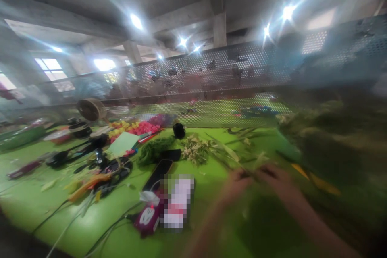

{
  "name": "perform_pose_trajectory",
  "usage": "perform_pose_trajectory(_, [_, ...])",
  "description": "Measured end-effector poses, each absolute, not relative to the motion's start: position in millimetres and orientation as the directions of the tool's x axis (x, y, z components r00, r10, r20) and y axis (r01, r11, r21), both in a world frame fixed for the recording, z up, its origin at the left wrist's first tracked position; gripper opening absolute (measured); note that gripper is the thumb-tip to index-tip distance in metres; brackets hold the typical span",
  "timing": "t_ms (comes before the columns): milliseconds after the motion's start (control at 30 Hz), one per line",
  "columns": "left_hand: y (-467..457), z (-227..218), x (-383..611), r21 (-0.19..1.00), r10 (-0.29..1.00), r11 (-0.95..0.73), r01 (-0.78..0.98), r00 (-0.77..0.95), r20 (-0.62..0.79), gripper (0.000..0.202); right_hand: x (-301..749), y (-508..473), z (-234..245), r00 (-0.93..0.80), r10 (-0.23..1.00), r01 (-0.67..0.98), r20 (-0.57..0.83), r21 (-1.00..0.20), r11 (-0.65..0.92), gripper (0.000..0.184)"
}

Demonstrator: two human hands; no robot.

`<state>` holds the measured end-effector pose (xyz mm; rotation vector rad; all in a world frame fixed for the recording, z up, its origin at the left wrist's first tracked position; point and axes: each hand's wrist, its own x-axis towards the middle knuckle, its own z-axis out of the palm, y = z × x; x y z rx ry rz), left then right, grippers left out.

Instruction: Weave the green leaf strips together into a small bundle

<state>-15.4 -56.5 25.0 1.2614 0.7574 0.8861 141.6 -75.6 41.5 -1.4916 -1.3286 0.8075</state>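
Just right of the middle, my left hand (238, 183) and my right hand (275, 175) are close together above the green table. Both have their fingers closed in a pinch. Between them is a thin pale green leafy stem (260, 162), smeared by motion, so its exact shape is hidden. Long green leaf strips (228, 149) lie just beyond my left hand. A heap of pale cream-green small pieces (196, 149) rests to the left of these strips. Close to my right hand lies a yellow-orange strip (323, 183), in front of a large dark green bundle (329, 141).
On the green tabletop (115, 225) stand two phones (159, 173), one blurred out, and a purple power box (148, 217) with cables. Further left lie an orange glue gun (89, 185), black tools and pink and yellow flowers (136, 127). A perforated metal screen (193, 109) closes off the back.
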Motion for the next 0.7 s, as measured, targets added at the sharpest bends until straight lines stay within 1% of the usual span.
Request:
perform_pose_trajectory(100, [-57.8, 25.7, -15.1, 0.989, 0.851, 0.009, -0.147, 0.520, 0.069, 0.027, 138.1, -80.7, 50.1, 0.227, 0.966, 0.396, 0.121, -0.918, 0.022, 0.019])
perform_pose_trajectory(233, [-58.9, 22.9, -13.8, 0.992, 0.809, -0.044, -0.119, 0.578, 0.105, 0.031, 137.2, -82.2, 57.0, 0.285, 0.956, 0.376, 0.072, -0.926, -0.042, 0.015])
perform_pose_trajectory(300, [-58.6, 20.2, -12.1, 0.993, 0.831, -0.024, -0.117, 0.550, 0.085, 0.031, 139.6, -81.1, 59.8, 0.298, 0.952, 0.365, 0.066, -0.930, -0.050, 0.014])
perform_pose_trajectory(400, [-56.6, 16.1, -10.1, 0.990, 0.898, 0.039, -0.135, 0.438, 0.025, 0.030, 145.0, -78.6, 59.1, 0.303, 0.950, 0.343, 0.083, -0.939, -0.028, 0.018])
perform_pose_trajectory(467, [-54.5, 13.9, -10.5, 0.985, 0.933, 0.057, -0.163, 0.360, 0.006, 0.027, 147.9, -76.2, 51.8, 0.251, 0.964, 0.319, 0.093, -0.948, 0.009, 0.025])
perform_pose_trajectory(533, [-52.6, 12.6, -11.9, 0.983, 0.951, 0.046, -0.179, 0.310, 0.012, 0.023, 149.7, -73.2, 39.6, 0.144, 0.984, 0.318, 0.102, -0.947, 0.051, 0.031])
perform_pose_trajectory(600, [-51.6, 12.3, -13.4, 0.982, 0.955, 0.030, -0.188, 0.297, 0.028, 0.020, 150.9, -69.8, 27.0, 0.055, 0.991, 0.351, 0.124, -0.931, 0.097, 0.032])
perform_pose_trajectory(700, [-52.4, 14.3, -14.0, 0.979, 0.948, 0.041, -0.197, 0.318, 0.025, 0.019, 153.0, -65.4, 16.3, 0.021, 0.988, 0.386, 0.151, -0.913, 0.131, 0.028])
